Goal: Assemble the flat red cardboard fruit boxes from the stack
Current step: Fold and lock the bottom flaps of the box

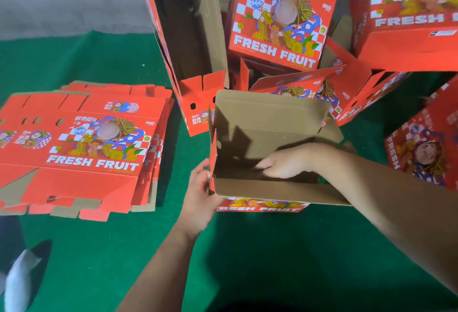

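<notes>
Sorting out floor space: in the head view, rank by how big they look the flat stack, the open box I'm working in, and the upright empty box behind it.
1. Flat stack
2. Open box
3. Upright empty box

The last two look close, and the open box is nearer the camera, so that order is unsure.

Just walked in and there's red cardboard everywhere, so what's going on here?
A person is putting fruit boxes together on a green floor covering. Their left hand grips the left corner of an open box, while the right hand reaches down inside it, fingers extended, against the bottom flaps. A stack of flat boxes waits to the left. Several already assembled boxes are piled behind.
</notes>
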